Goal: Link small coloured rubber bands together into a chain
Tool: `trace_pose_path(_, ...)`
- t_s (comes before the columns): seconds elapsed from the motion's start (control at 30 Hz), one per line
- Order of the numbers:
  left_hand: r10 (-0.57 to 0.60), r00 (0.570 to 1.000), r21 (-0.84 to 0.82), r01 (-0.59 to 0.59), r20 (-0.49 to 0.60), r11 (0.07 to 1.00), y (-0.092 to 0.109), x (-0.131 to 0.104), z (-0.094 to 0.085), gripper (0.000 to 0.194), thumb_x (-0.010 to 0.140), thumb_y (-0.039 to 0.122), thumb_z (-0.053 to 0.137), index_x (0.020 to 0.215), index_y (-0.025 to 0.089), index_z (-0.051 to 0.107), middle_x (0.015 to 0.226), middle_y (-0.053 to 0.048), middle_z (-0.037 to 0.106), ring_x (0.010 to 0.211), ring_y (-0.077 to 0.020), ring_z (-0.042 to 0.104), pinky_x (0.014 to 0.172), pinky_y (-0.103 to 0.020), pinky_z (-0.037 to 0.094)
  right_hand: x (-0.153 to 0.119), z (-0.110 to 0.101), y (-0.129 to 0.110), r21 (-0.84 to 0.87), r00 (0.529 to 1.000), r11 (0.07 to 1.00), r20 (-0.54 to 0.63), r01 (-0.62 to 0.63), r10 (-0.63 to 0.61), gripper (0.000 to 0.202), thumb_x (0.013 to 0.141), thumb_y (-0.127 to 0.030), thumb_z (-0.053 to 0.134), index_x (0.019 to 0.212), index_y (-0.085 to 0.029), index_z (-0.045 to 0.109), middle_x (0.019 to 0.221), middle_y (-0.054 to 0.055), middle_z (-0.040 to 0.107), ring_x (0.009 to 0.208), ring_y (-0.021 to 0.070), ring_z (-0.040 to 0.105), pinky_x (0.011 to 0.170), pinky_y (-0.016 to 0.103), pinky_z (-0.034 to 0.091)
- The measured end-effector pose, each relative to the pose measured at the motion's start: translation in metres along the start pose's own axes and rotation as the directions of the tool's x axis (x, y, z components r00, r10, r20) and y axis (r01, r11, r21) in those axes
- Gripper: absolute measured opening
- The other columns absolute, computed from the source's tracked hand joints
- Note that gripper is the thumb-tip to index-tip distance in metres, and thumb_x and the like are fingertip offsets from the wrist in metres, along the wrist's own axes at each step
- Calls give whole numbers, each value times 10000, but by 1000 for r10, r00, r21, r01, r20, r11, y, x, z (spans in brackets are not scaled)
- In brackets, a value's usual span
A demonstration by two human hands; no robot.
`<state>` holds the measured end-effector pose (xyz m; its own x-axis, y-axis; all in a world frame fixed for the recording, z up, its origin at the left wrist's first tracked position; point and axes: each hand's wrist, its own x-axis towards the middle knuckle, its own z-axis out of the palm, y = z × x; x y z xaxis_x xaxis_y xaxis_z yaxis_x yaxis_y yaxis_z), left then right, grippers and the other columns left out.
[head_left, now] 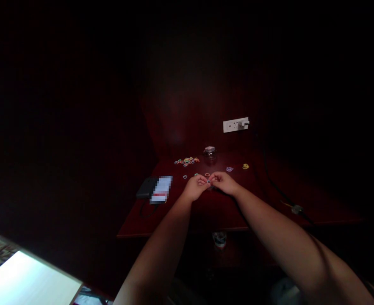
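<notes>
My left hand [196, 187] and my right hand [224, 183] meet over the dark red desk [174, 220], fingertips pinched around a small light bluish band [208, 181]. Just behind them lie a red-orange band [207, 174] and a green band [196, 174], the green one partly hidden by my left hand. A pale band [185, 177] rests to their left. Farther back is a pile of many-coloured bands [187, 161]. Purple bands [229, 169] and yellow bands [245, 166] form two small groups on the right.
A lidded clear jar [210, 156] stands near the back wall, below a white socket panel [235, 125]. On the left are a black case [146, 188] and a blurred-out bright object [161, 189]. A cable with a connector [297, 209] crosses the right side. Beneath the desk is a container [220, 240].
</notes>
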<state>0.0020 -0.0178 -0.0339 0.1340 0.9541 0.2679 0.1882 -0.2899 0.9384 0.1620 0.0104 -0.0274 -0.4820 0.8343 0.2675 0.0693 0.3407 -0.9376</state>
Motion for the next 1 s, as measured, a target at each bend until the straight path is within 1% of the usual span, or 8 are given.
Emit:
trace_pose_path(0.17, 4, 1000, 27, -4, 6, 1000, 2, -1, 1, 244, 610, 198, 738, 717, 115, 535, 612, 10, 575, 550, -65, 532, 544, -184, 401, -3, 0, -4, -66, 1000, 998, -3, 22, -22, 208, 671, -341, 599, 694, -134, 600, 528, -14, 554, 462, 82, 446, 470, 218, 331)
trace_pose_path(0.27, 2, 1000, 40, -2, 5, 999, 4, -2, 2, 260, 604, 213, 744, 705, 119, 525, 607, 11, 572, 554, -72, 538, 553, -193, 407, -4, 0, -5, -56, 999, 998, -14, 29, -30, 191, 666, -330, 610, 672, -140, 592, 516, -20, 553, 460, 76, 443, 463, 209, 324)
trace_pose_path(0.33, -7, 1000, 47, 6, 15, 999, 4, -2, 3, 279, 594, 218, 751, 712, 124, 516, 609, 13, 571, 560, -80, 544, 559, -200, 413, -1, 0, -4, -17, 1000, 1000, -4, -9, 9, 176, 648, -313, 626, 664, -145, 578, 507, -30, 552, 456, 69, 445, 459, 200, 324)
trace_pose_path(0.53, 0, 992, 129, -17, 127, 991, 2, 3, -2, 260, 619, 170, 717, 776, 128, 515, 673, -1, 585, 605, -88, 554, 578, -209, 430, 21, -12, -3, 20, 966, 984, 192, -179, 171, 156, 601, -264, 653, 634, -139, 566, 484, -12, 582, 426, 80, 497, 440, 205, 391)
trace_pose_path(0.67, 44, 995, 133, -56, 91, 989, 5, 5, -6, 201, 674, 205, 680, 789, 116, 541, 668, -5, 574, 594, -76, 532, 567, -196, 414, 30, -23, -1, -1, 908, 955, 309, -296, 282, 190, 603, -276, 684, 675, -130, 587, 540, 0, 614, 460, 89, 561, 460, 202, 452)
trace_pose_path(0.73, 57, 995, 164, -70, 86, 984, 8, 4, -7, 185, 695, 216, 662, 802, 108, 557, 670, -13, 582, 595, -77, 529, 566, -194, 407, 30, -24, 1, 13, 905, 959, 335, -282, 261, 222, 625, -296, 689, 722, -126, 584, 551, -4, 615, 464, 82, 568, 454, 184, 447)
trace_pose_path(0.83, 58, 995, 227, -76, 84, 971, 18, 1, -10, 152, 716, 221, 636, 809, 112, 584, 712, -33, 615, 633, -92, 550, 587, -204, 419, 25, -19, 0, 61, 938, 981, 310, -184, 156, 244, 666, -332, 672, 742, -125, 568, 540, -17, 593, 444, 72, 549, 435, 177, 432)
trace_pose_path(1.0, 101, 995, 296, -104, 25, 950, 32, -1, -19, 164, 759, 276, 594, 849, 140, 606, 762, -31, 636, 675, -103, 567, 590, -200, 430, 21, -6, -13, 129, 981, 989, 188, -73, 48, 235, 701, -347, 651, 735, -140, 545, 549, -32, 573, 452, 71, 533, 434, 183, 406)
